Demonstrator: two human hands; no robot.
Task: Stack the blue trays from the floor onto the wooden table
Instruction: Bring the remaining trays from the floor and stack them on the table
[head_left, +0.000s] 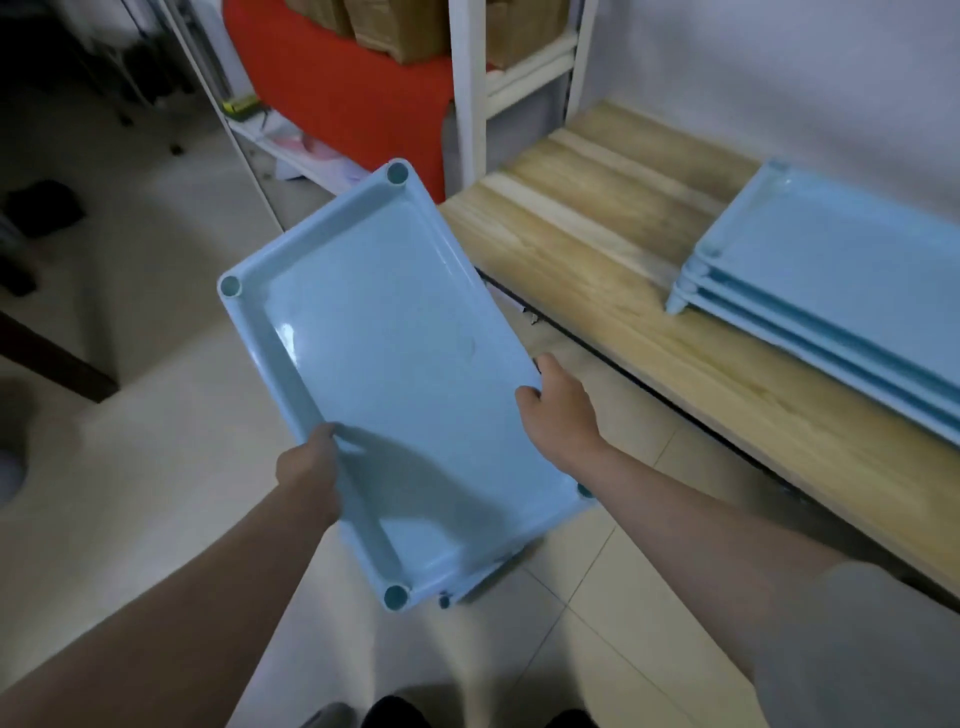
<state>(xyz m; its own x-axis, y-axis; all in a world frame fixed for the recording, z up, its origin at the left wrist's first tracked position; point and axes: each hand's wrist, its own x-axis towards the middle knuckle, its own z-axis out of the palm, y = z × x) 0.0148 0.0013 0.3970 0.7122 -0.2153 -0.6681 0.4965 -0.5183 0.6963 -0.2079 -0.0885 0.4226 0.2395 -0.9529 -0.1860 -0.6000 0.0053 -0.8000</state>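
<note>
A pale blue rectangular plastic tray (400, 374) is gripped on both long edges: the left hand (310, 467) is curled over the rim at seven o'clock, the right hand (558, 402) is clamped on the opposite rim at four o'clock. The tray is held in the air above the pale tiled floor (156, 441), tilted, nothing carried in it. It is judged light and stiff, its glossy surface likely slippery, so the raised rims are the sensible hold. A further blue edge is glimpsed beneath its near end; whether that is another tray cannot be told. At two o'clock, a stack of matching blue trays (841, 291) is seen on the light wooden table (597, 249), the top one empty.
</note>
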